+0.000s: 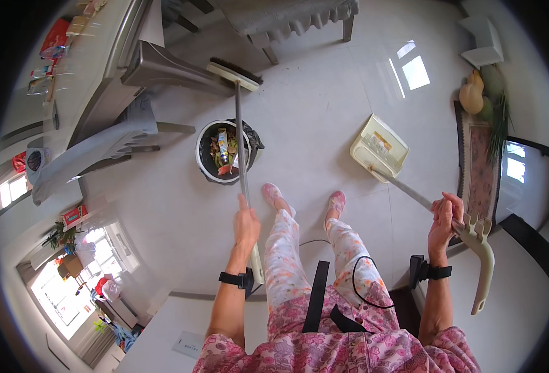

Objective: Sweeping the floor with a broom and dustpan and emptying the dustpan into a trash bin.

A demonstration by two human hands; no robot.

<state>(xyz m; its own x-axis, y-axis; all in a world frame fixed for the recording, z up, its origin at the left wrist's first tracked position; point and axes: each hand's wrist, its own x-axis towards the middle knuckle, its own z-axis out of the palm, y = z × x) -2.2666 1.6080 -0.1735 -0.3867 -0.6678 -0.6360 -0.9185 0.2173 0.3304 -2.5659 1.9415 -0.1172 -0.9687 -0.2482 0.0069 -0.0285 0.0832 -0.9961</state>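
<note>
My left hand (pixel 247 223) grips the metal handle of a long-handled broom (pixel 238 107). Its dark-bristled head (pixel 234 74) touches the floor beside the table's base, and the handle crosses over a trash bin (pixel 199 149). That round bin has a black liner and holds food scraps and packaging. In my right hand (pixel 443 223) is the handle of a cream long-handled dustpan (pixel 391 140). The pan lies low at the floor, and a sticker shows inside it. The handle's toothed, curved cream end (pixel 482 261) sticks out past my hand.
A table (pixel 92 84) on a brown pedestal (pixel 171 70) stands at left, with a cloth-covered chair (pixel 111 135) beside it. Another covered seat (pixel 293 18) is at the top. Squashes (pixel 471 95) and green onions (pixel 497 126) lie near a patterned mat (pixel 479 172) at right.
</note>
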